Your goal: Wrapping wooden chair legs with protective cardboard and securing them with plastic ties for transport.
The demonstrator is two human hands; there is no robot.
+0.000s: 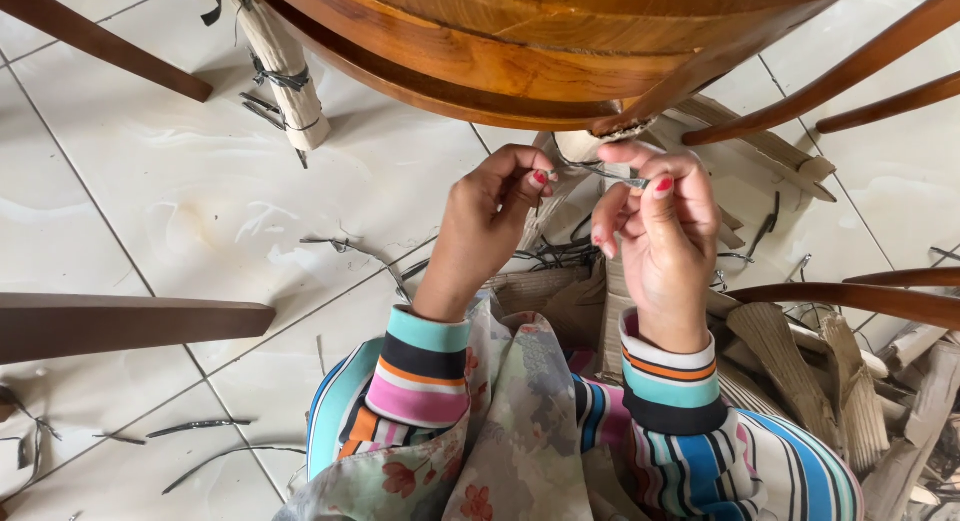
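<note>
My left hand and my right hand are up under the rounded seat of the polished brown wooden chair, both fingertips pinched on a thin dark plastic strap that runs between them, just below the paper-wrapped chair leg end. The left thumb and forefinger are closed on one end, the right ones on the other; I think the strap loops round that leg, though the seat's shadow hides the join.

It looks light and narrow, stiff enough to spring back yet bendable, probably slick with sharp edges, so I judge it best gripped close to the leg with the pads, not along the free tail.

Another leg wrapped in pale corrugated paper and bound with dark straps stands to the left on the white tiled floor. Torn brown cardboard wrapping is heaped at my right, cut strap pieces lie scattered, and bare wooden chair legs cross in from both sides, crowding my elbows.
</note>
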